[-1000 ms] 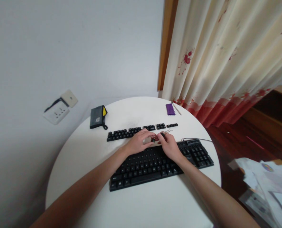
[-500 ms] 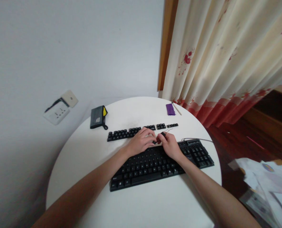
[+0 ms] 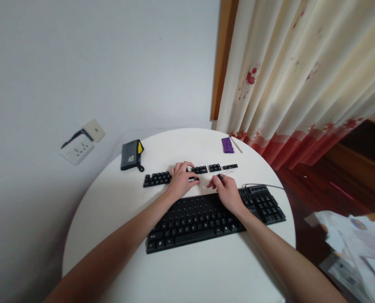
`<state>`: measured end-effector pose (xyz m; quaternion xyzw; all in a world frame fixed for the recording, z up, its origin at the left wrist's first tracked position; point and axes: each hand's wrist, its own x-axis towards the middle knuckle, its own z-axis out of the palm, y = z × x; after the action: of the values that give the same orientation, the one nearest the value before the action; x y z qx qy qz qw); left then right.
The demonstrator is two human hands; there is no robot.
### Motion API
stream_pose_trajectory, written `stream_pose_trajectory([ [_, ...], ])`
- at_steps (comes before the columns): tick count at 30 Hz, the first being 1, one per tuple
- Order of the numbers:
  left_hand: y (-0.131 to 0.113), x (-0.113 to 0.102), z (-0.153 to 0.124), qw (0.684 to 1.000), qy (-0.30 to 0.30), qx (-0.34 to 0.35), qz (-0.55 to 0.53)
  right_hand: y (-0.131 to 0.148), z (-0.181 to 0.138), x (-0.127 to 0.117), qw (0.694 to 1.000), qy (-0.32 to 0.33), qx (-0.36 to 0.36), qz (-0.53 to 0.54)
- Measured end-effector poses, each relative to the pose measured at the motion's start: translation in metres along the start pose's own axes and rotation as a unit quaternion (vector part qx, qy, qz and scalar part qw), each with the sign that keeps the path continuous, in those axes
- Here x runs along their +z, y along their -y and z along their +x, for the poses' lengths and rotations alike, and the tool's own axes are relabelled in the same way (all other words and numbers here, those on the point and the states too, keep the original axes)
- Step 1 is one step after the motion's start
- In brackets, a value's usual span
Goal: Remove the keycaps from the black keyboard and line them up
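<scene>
Loose black keycaps (image 3: 199, 170) form a row across the tabletop (image 3: 105, 202). Left hand (image 3: 179, 184): at this row, fingers pinching one small keycap (image 3: 194, 179). Keyboard (image 3: 215, 216): on the tabletop, nearer the operator. Right hand (image 3: 228, 194): above its rear edge, fingers gripping a black-handled wire tool (image 3: 220, 177).

Bare forearms (image 3: 127, 235), bare slim wrists (image 3: 240, 211)

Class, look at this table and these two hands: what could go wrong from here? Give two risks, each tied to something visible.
1. The left hand is at the row of black keycaps, so it might nudge some out of line.
2. The right hand holds a thin wire tool near the keyboard; a slip could scratch it.
</scene>
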<state>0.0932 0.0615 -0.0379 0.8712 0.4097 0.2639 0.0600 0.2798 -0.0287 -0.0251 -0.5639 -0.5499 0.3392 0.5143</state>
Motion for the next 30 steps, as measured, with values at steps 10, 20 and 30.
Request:
stream_pose_trajectory([
  [10, -0.0016, 0.0056, 0.0003, 0.998, -0.010, -0.051, 0.043, -0.0002, 0.0010, -0.0005, 1.000, -0.001, -0.001, 0.012],
  [20, -0.0043, 0.0047, 0.0005, 0.993, -0.018, -0.077, 0.091, 0.0019, 0.0015, -0.0021, 1.000, 0.000, -0.002, 0.005],
  [30, -0.0042, 0.0035, -0.0003, 0.991, -0.010, -0.096, 0.092, 0.0014, 0.0058, -0.0086, 1.000, -0.015, -0.006, -0.002],
])
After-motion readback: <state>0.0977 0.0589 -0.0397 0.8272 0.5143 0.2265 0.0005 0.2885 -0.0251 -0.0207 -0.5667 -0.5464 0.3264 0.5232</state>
